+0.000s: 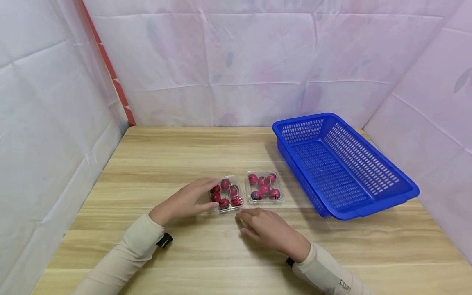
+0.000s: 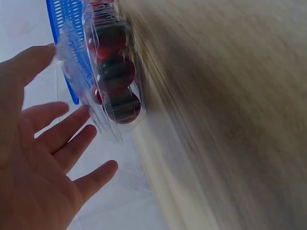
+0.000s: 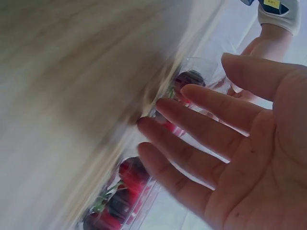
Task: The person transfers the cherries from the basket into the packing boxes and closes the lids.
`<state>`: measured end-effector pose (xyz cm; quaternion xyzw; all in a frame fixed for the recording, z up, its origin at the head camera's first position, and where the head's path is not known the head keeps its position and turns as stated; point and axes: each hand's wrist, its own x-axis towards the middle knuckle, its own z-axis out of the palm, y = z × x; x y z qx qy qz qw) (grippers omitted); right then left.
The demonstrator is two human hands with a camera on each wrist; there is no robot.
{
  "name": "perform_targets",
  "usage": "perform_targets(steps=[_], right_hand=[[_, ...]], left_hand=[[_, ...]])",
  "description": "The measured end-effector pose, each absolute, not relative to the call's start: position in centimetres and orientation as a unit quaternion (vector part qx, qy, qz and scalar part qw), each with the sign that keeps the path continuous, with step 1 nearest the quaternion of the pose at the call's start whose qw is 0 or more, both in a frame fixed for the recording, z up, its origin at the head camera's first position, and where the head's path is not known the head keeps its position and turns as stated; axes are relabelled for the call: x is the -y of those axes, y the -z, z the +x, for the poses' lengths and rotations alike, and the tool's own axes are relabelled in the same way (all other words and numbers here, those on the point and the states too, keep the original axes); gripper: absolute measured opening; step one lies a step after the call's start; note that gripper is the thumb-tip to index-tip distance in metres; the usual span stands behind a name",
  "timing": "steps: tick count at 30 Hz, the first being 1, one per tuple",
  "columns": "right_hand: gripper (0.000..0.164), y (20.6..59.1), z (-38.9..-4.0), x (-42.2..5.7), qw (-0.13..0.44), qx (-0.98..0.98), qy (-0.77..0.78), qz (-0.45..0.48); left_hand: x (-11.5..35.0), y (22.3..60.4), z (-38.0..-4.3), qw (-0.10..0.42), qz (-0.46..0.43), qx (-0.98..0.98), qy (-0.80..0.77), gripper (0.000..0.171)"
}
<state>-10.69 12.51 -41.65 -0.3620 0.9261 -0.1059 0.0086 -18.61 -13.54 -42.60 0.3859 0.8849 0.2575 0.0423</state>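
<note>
Two clear plastic boxes of dark red, cherry-like fruit lie side by side on the table. My left hand point(image 1: 188, 198) is at the near left of the left box point(image 1: 240, 207), fingers spread and loosely bent. In the left wrist view its fingertips point(image 2: 85, 114) come right up to the lid, overlapping its edge. The right box point(image 1: 281, 200) sits flat beside it, its fruit point(image 1: 264, 189) showing through the lid. My right hand point(image 1: 267, 229) hovers just in front of the boxes, holding nothing; the right wrist view shows its fingers point(image 3: 192, 124) extended and apart.
A blue perforated basket point(image 1: 368, 207) stands at the right of the wooden table point(image 1: 177, 151), close to the right box. Pale floral cloth point(image 1: 250, 53) encloses the table at the back and both sides, with a red strip point(image 1: 110, 65) at the back left corner.
</note>
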Motion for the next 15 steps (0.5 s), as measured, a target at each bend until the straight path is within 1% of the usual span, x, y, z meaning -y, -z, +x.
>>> perform_targets(steps=[4,6,9,12,15], right_hand=[[0.028,41.7,-10.7,-12.8,-0.008,-0.926,0.121,-0.358],[0.024,41.7,-10.8,-13.0,-0.004,-0.926,0.149,-0.347],[0.019,41.5,-11.0,-13.3,0.015,-0.923,0.220,-0.315],[0.019,41.4,-11.4,-13.8,0.037,-0.916,0.288,-0.277],[0.023,41.5,-11.7,-14.6,0.084,-0.901,0.348,-0.245]], left_hand=[[13.5,42.5,-18.5,0.042,0.407,-0.887,-0.214,0.059],[13.5,42.5,-18.5,0.049,0.413,-0.885,-0.210,0.056],[13.5,42.5,-18.5,0.063,0.410,-0.882,-0.222,0.055],[13.6,42.5,-18.7,0.071,0.410,-0.880,-0.230,0.054],[13.5,42.4,-18.8,0.081,0.413,-0.876,-0.234,0.054]])
